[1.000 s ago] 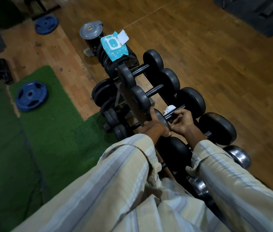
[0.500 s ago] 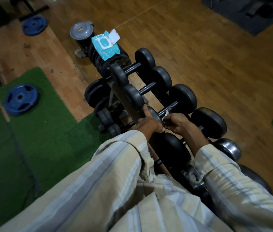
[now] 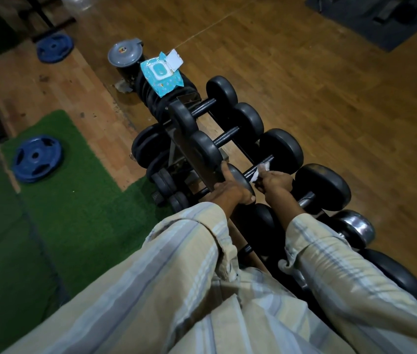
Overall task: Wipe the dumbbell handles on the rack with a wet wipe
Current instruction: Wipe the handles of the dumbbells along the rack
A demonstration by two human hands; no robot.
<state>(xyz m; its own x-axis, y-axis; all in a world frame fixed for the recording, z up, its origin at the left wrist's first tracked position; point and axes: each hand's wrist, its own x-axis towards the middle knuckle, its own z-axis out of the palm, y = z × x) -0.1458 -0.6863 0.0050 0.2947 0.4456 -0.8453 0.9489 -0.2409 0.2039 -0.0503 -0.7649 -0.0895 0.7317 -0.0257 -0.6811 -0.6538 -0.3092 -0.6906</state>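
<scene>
You are partway through: your right hand [image 3: 276, 181] grasps the wet wipe [image 3: 259, 171] around the handle [image 3: 258, 166] of the third dumbbell from the top of the rack [image 3: 189, 149], at frame centre. Your left hand [image 3: 230, 191] is curled over that dumbbell's near head [image 3: 238, 178], steadying it. The handle's long axis runs diagonally, from lower left up to upper right, like the others. Whether the two handles above are already clean cannot be told; the dumbbells lower in the frame probably remain. The wipes pack [image 3: 161, 74] lies open, upper centre.
</scene>
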